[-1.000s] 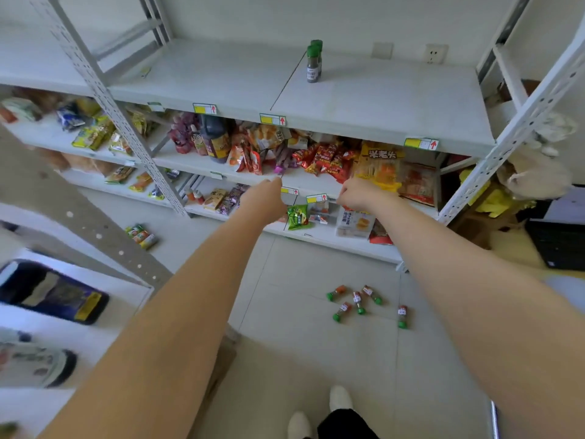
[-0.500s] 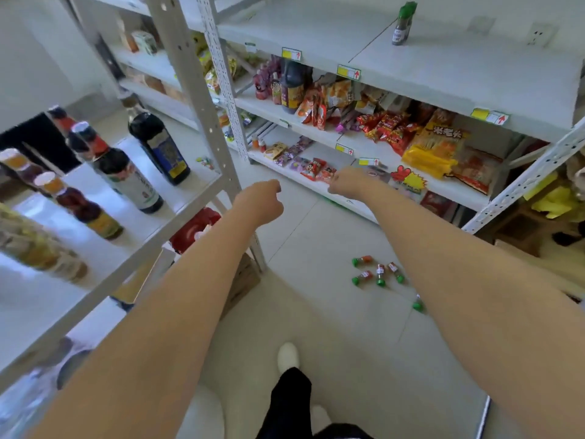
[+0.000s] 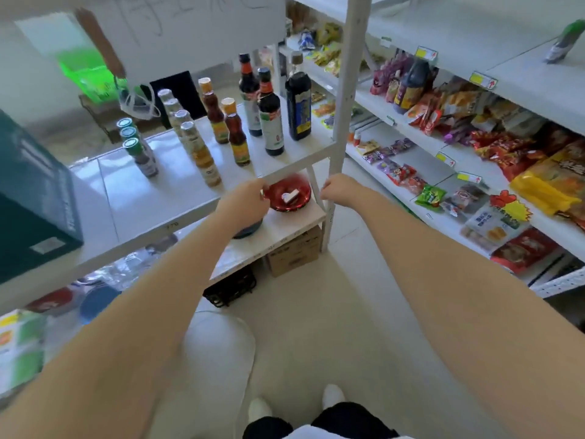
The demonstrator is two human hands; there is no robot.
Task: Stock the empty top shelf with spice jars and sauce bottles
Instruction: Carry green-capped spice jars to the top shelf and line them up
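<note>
Sauce bottles and spice jars stand on a white shelf (image 3: 133, 191) to my left. Three dark soy sauce bottles (image 3: 270, 118) are at its far right, two orange-capped oil bottles (image 3: 234, 131) beside them, a row of silver-capped clear jars (image 3: 199, 150), then green-lidded spice jars (image 3: 139, 153). My left hand (image 3: 243, 201) is curled just below this shelf's front edge and holds nothing. Near the white upright post (image 3: 348, 90), my right hand (image 3: 340, 190) is curled too and also holds nothing. The top shelf (image 3: 522, 77) of the right rack holds one green-capped spice jar (image 3: 562, 42).
A red bowl (image 3: 288, 194) sits on the lower shelf in front of my hands, with a cardboard box (image 3: 294, 251) and a black basket (image 3: 231, 289) on the floor beneath. Snack packets (image 3: 474, 122) fill the right rack's lower shelves. A dark green box (image 3: 28, 201) stands far left.
My view has swung left, from the right rack to the left shelf with the bottles and jars. Both hands stayed out in front, curled and holding nothing.
</note>
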